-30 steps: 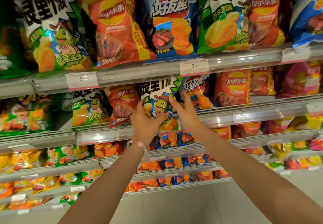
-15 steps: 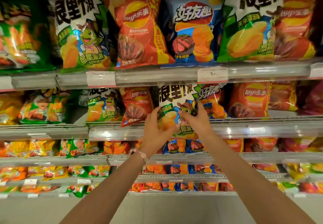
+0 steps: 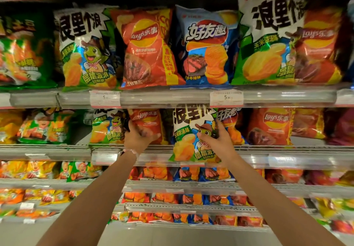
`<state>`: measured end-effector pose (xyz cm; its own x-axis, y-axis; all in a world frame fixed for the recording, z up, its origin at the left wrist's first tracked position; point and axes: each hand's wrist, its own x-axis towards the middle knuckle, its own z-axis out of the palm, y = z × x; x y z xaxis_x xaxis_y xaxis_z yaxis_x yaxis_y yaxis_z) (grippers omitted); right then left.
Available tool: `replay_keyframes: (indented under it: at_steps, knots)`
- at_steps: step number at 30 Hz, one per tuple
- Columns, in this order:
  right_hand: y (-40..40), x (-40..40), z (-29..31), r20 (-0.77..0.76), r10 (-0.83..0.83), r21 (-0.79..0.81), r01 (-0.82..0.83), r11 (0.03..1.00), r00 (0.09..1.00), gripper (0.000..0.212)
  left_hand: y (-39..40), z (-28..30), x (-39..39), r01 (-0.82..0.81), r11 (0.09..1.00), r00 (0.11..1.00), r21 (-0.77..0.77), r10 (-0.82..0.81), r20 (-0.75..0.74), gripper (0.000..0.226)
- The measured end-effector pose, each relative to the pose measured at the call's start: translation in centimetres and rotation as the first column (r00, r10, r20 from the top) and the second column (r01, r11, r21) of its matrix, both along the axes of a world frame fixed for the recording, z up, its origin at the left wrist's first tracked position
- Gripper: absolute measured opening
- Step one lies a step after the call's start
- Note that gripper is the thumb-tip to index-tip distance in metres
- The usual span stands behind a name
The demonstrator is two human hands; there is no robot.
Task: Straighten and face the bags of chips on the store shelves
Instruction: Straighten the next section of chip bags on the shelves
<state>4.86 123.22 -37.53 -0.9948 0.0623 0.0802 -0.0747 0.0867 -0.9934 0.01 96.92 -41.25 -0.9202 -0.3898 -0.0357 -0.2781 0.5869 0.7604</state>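
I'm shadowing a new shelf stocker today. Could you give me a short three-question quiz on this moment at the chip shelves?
1. True or false: the left hand grips the red Lay's bag.
2. Which bag does the right hand hold? A) the blue steak bag on the top shelf B) the white and green turtle bag C) a purple bag
3. Fill in: the turtle bag's bottom hangs over the shelf ____.

Key: 1 true; 2 B; 3 edge.
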Motion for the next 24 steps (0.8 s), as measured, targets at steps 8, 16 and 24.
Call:
replay_keyframes:
  at_steps: [8,16,24]
  knots:
    - [0.3,-0.4,-0.1,-0.016,0.036,0.008,-0.036,0.999,0.999,0.071,-0.3,-0.4,-0.4,0.038,0.999,0.999,-0.037,-0.039,-0.025,0.117]
    - [0.1,-0.4,-0.5,-0.005,0.011,0.002,-0.011,1.0,1.0,0.076,-0.6,-0.3,0.6,0.067,0.991,0.965,0.118,-0.034,-0.261,0.109]
    - [-1.4,-0.5,-0.2,0.001,-0.067,-0.004,0.067,0.998,0.998,0.071,-4.2,1.0,2.7,0.159,0.954,0.932,0.254,-0.061,-0.357,0.089]
